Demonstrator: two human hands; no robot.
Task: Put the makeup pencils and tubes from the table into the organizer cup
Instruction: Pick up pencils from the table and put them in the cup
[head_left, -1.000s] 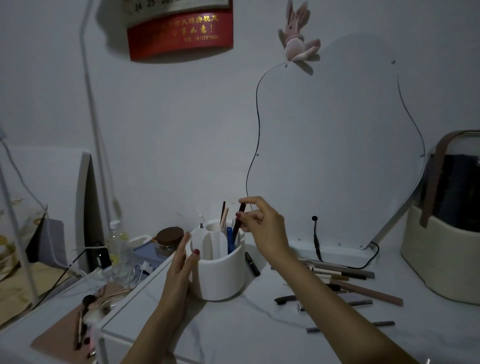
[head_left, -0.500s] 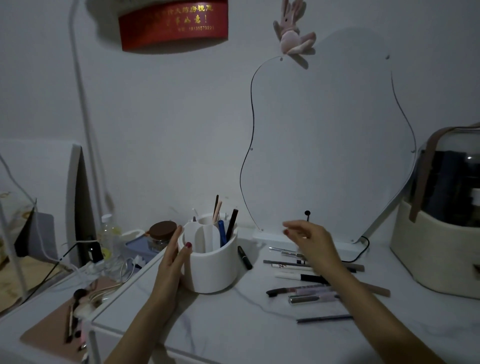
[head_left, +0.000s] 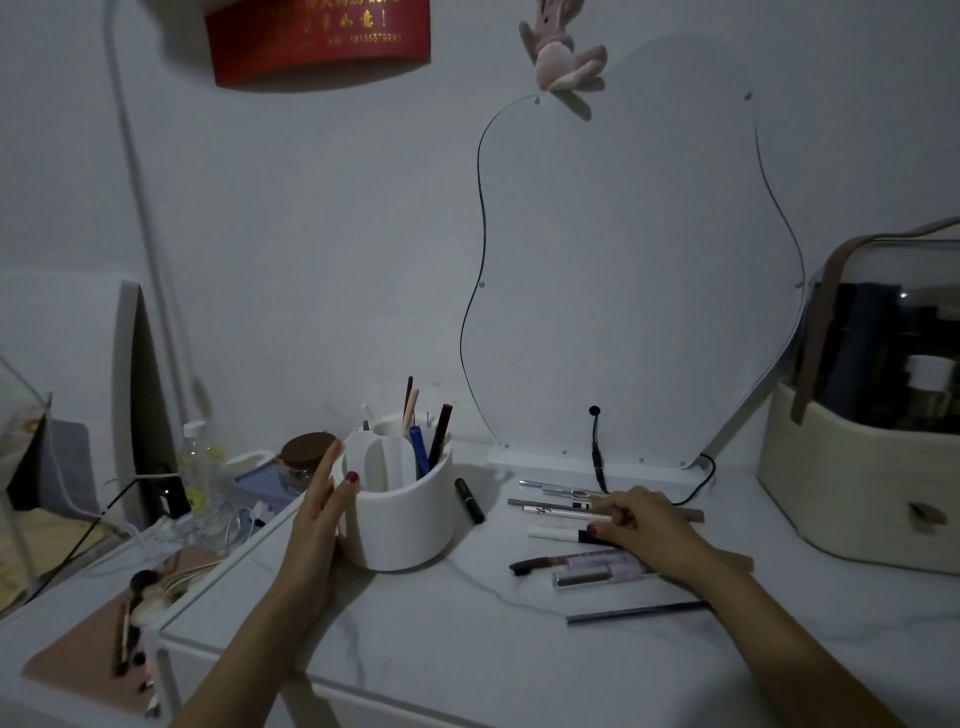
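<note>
A white organizer cup (head_left: 405, 525) stands on the marble table and holds a dark brown pencil (head_left: 441, 431), a blue one (head_left: 418, 449) and a pink one (head_left: 409, 410). My left hand (head_left: 317, 519) is wrapped against its left wall. Right of the cup lie several pencils and tubes. Among them are a black tube (head_left: 469, 500), a white pencil (head_left: 556, 512), a white-and-dark tube (head_left: 553, 532), two glossy tubes (head_left: 592, 569) and a thin dark pencil (head_left: 634, 611). My right hand (head_left: 649, 525) rests on this pile, fingertips pinched on the white pencil's right end.
A wavy mirror (head_left: 623, 260) leans on the wall behind the pile, with a black cable (head_left: 597, 457) at its base. At the right stands a cream cosmetic case (head_left: 857, 493). Left of the cup are a brown-lidded jar (head_left: 309, 452), a bottle (head_left: 196, 457) and a lower shelf with brushes (head_left: 135, 613).
My right hand let go of the dark brown pencil in the cup, swung right and came down onto the pile of pencils. My left hand stayed on the cup.
</note>
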